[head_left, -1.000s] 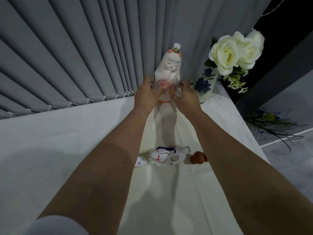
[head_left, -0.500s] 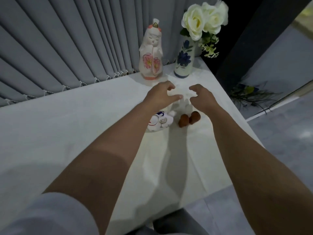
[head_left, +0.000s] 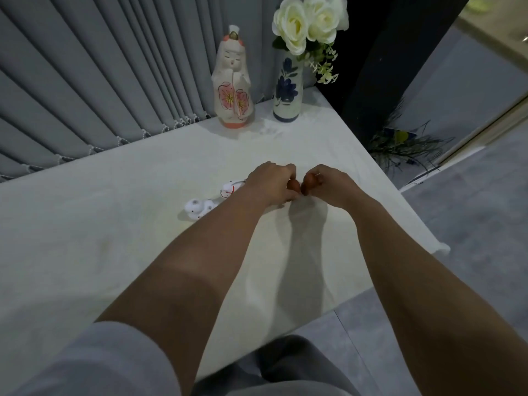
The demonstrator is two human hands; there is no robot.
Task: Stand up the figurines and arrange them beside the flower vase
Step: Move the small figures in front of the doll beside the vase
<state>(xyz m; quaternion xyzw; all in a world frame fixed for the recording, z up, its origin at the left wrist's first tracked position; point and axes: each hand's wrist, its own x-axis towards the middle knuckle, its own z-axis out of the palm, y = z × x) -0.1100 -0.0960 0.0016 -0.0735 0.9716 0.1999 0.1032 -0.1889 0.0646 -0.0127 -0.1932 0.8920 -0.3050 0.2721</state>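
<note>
Grey blinds back a white table (head_left: 100, 247); upper centre, 1 tall figurine (head_left: 233, 81) stands beside the flower vase (head_left: 288, 90). Mid-frame, left hand (head_left: 270, 184) and right hand (head_left: 331, 185) each seemingly pinch 1 brown piece (head_left: 310, 180) of the fallen figurine (head_left: 200, 207). Next: righting it.

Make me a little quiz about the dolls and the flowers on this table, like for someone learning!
1. True or false: the tall doll is standing up.
2. What stands right beside the tall doll? A) flower vase B) a teapot C) a lamp
3. Fill in: the left hand and the right hand each pinch a small ____ piece.

Key
1. True, near the blinds.
2. A.
3. Brown. The white figurine lies on its side on the table.
</note>
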